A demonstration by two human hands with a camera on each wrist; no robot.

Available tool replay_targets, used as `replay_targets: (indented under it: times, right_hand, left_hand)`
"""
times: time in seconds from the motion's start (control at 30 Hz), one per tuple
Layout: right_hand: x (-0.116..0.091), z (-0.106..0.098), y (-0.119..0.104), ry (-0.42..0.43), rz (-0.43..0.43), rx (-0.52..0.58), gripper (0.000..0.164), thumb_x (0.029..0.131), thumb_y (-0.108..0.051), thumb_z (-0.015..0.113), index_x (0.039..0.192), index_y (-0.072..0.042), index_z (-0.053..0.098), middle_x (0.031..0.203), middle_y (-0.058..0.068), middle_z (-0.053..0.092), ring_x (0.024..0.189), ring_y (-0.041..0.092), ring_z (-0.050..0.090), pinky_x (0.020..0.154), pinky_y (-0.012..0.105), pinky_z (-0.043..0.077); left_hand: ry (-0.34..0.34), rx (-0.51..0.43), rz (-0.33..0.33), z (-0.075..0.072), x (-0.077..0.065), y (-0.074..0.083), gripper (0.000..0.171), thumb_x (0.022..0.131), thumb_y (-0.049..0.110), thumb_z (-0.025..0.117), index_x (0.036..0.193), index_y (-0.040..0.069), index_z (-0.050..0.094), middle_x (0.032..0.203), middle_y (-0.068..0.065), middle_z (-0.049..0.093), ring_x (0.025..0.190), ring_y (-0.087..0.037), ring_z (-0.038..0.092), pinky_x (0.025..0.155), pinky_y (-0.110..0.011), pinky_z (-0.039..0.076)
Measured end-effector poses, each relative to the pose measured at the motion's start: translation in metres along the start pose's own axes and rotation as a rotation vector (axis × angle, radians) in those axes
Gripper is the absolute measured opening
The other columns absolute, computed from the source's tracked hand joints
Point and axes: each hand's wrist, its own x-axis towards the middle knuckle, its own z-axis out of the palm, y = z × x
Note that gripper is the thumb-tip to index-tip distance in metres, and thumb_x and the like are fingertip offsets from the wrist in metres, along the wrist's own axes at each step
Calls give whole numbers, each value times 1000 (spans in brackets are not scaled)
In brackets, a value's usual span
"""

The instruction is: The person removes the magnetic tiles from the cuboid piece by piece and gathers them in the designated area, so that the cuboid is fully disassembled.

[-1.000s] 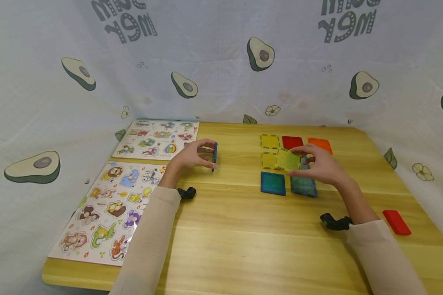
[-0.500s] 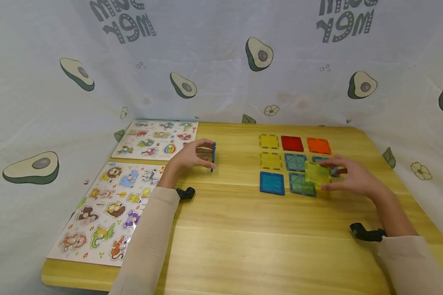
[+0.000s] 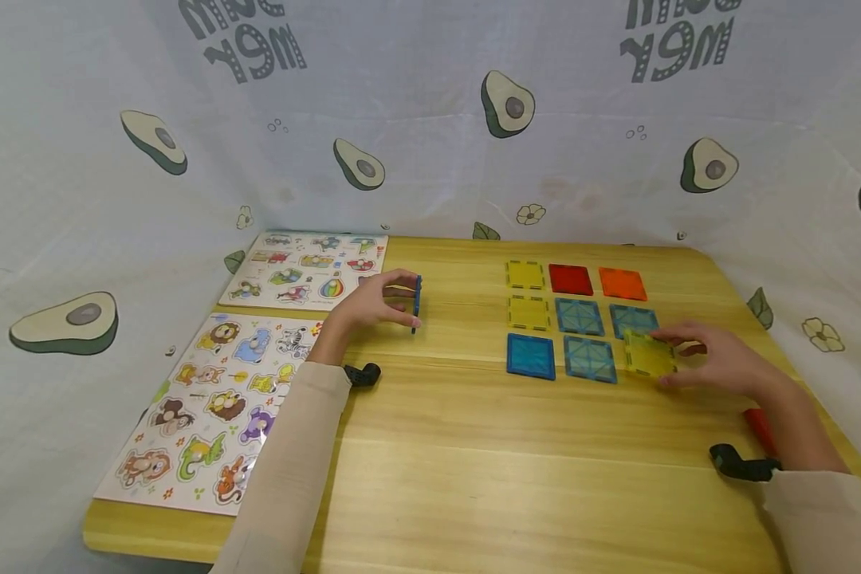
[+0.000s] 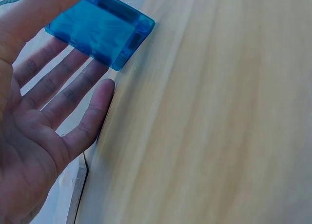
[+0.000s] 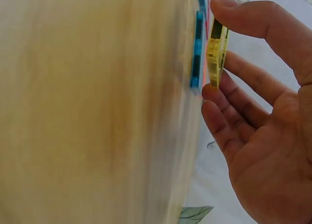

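Observation:
My left hand (image 3: 375, 303) pinches a blue translucent square magnetic tile (image 4: 102, 26), held on edge above the table beside the puzzle boards. At the right, my right hand (image 3: 713, 359) grips a yellow translucent magnetic tile (image 3: 648, 354) between thumb and fingers. That tile is close over the table at the right end of the front row, near a light blue tile (image 3: 590, 359). Further left in this row lies a blue tile (image 3: 531, 356). The middle row has a yellow tile (image 3: 528, 312) and two light blue ones; behind it are yellow, red (image 3: 570, 280) and orange (image 3: 623, 284) tiles.
Two picture puzzle boards with knobbed pieces, one with animals (image 3: 208, 414) and one with vehicles (image 3: 308, 267), lie on the left of the wooden table (image 3: 473, 478). A red block (image 3: 759, 430) is partly hidden behind my right forearm. A curtain with avocado prints (image 3: 430, 119) hangs behind.
My right hand has carried the yellow tile rightward from over the middle-row tiles to the right end of the front row. The left hand stays in place with its blue tile.

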Motion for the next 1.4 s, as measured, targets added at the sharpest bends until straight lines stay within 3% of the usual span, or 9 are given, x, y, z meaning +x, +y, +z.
replay_targets:
  times: [0.27,0.5,0.57,0.7,0.8,1.0,1.23,1.4]
  right_hand:
    - [-6,2,11,-40,-1,8,73,76,-31,93,138,-5,63,135,16,56,102,-5,51,82,16,51]
    - [-9,3,12,-61,5,-3,74,76,-36,92,138,-8,63,136,16,58,105,-7,47,84,14,47]
    - [-8,3,12,-67,23,-6,75,76,-39,92,138,-9,63,137,14,58,109,-3,48,85,13,46]
    - [-6,2,12,-78,30,-6,75,76,-38,92,138,-8,62,138,16,58,116,22,56,85,14,47]
    - [-6,3,12,-85,19,-7,74,78,-35,92,138,-6,62,137,18,57,116,33,56,84,16,48]
    - [-5,6,11,-98,19,-7,74,80,-34,90,140,-5,60,139,20,55,117,34,55,85,19,49]
    - [-6,5,10,-94,31,-8,74,79,-35,90,140,-6,61,139,19,55,113,12,52,86,20,49]
    - [-8,5,13,-103,34,-4,75,79,-35,90,141,-5,60,139,20,54,118,33,55,85,22,50]
  left_hand:
    - [-9,8,10,0,2,0,84,80,11,90,151,6,46,147,-12,52,141,-31,50,113,-45,48]
    - [0,74,14,1,0,0,82,79,22,92,150,15,50,145,-7,54,138,-26,52,111,-41,51]
    - [14,114,17,3,0,3,82,79,28,92,150,19,52,145,-4,55,137,-25,54,110,-41,51]
    - [35,217,26,9,3,11,85,77,41,92,150,26,53,145,0,58,133,-22,56,108,-42,52]
    - [27,293,48,15,8,18,85,77,44,91,151,26,53,146,1,58,132,-23,56,106,-44,54]
    - [-14,471,103,31,15,31,82,79,44,89,151,25,54,143,-1,58,128,-23,56,97,-38,58]
    - [-75,582,119,61,11,49,85,78,54,85,150,20,55,138,-3,59,121,-21,57,92,-32,59]
    - [-88,629,134,78,4,66,85,77,58,84,147,17,57,136,-3,62,117,-20,58,91,-32,59]
